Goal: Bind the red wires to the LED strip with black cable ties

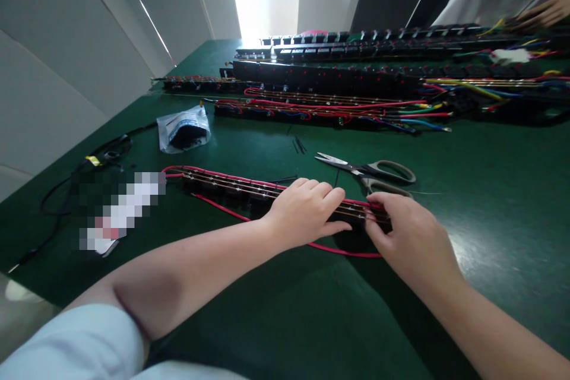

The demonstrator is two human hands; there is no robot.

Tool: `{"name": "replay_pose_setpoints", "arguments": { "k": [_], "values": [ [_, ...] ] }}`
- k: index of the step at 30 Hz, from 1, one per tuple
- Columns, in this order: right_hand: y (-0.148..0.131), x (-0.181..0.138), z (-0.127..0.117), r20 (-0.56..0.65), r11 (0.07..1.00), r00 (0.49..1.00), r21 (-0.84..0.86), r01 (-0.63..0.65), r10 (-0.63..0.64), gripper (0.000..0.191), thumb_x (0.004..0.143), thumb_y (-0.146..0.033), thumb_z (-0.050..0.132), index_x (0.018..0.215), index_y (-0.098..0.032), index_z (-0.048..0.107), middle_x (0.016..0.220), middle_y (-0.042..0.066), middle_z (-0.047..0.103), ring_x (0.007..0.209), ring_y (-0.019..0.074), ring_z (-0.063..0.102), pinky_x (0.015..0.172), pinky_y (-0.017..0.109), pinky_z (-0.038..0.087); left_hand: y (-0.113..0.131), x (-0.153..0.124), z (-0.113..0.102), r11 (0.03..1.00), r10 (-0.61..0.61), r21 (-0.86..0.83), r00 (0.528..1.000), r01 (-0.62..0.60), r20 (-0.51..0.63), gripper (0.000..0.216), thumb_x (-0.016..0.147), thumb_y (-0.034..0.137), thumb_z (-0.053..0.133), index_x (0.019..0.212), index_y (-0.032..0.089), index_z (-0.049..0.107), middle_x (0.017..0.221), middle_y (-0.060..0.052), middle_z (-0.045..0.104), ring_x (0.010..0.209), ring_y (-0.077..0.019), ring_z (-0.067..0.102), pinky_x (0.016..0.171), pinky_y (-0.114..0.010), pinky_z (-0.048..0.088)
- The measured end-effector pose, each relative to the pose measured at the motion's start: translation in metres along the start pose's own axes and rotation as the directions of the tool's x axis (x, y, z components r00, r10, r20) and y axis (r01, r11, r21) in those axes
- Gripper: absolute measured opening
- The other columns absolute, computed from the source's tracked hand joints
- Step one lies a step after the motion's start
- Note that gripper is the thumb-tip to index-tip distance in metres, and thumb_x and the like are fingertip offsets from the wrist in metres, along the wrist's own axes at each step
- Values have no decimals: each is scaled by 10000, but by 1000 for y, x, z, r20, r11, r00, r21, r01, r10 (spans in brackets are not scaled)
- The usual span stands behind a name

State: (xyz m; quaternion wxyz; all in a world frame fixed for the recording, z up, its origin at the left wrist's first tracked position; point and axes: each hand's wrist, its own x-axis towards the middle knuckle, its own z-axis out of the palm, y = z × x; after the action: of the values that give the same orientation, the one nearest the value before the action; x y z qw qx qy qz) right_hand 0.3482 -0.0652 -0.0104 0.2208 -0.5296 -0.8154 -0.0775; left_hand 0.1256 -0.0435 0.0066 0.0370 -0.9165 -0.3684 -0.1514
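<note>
A long black strip assembly (231, 185) with copper-coloured rods and red wire along its top lies on the green table. Wrapped over its middle is my left hand (307, 208), fingers on the far side and thumb on the near side. At the strip's right end, my right hand (409, 231) pinches the edge near the red wire; its fingertips partly hide what is between them. A loose red wire (222, 206) loops along the near side and passes under my left wrist. Just beyond my right hand lie scissors (369, 172) with black and grey handles.
Several thin black cable ties (299, 145) lie beyond the strip, near a clear plastic bag (184, 129) with dark contents. A black cable (57, 178) curls at the left. More wired black strips (329, 110) fill the back. A co-worker's hand (547, 12) shows at top right.
</note>
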Motion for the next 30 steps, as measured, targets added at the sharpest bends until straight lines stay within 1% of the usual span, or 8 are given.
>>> {"name": "replay_pose_setpoints", "arguments": {
  "k": [5,12,17,27,30],
  "values": [
    [-3,0,0,-29,1000,999,10,-20,20,163,911,-268,519,1007,-183,619,925,118,714,836,283,676,695,392,495,2,1,0,1000,-29,-7,1000,30,2,443,960,566,556,1108,148,552,985,-59,672,899,-240,628,792,-358,428],
    [-4,0,0,-49,1000,999,22,-12,13,125,890,-251,538,946,-174,620,856,103,695,753,261,652,634,369,468,3,1,-1,999,-54,1,998,54,39,432,954,579,554,1096,171,547,994,-56,677,911,-247,628,783,-370,435],
    [-3,-1,-1,-28,1000,1000,18,-3,4,92,884,-239,565,950,-190,605,858,87,686,761,251,647,634,354,449,4,1,-2,999,-49,8,998,49,26,417,958,573,550,1078,174,547,966,-45,674,889,-244,627,766,-369,430],
    [-2,-2,0,-13,1000,1000,-15,-8,8,85,891,-250,562,950,-201,599,854,80,683,776,255,644,669,365,440,3,1,-1,998,-53,19,999,53,9,396,950,576,554,1052,193,547,954,-34,679,885,-240,631,730,-364,413],
    [0,-2,1,-9,999,1000,-34,-11,10,131,882,-263,581,982,-183,605,879,98,688,816,274,651,685,378,458,4,1,-1,998,-51,22,999,51,1,397,949,582,551,1042,196,548,943,-29,677,867,-236,630,722,-364,412]
  ]
}}
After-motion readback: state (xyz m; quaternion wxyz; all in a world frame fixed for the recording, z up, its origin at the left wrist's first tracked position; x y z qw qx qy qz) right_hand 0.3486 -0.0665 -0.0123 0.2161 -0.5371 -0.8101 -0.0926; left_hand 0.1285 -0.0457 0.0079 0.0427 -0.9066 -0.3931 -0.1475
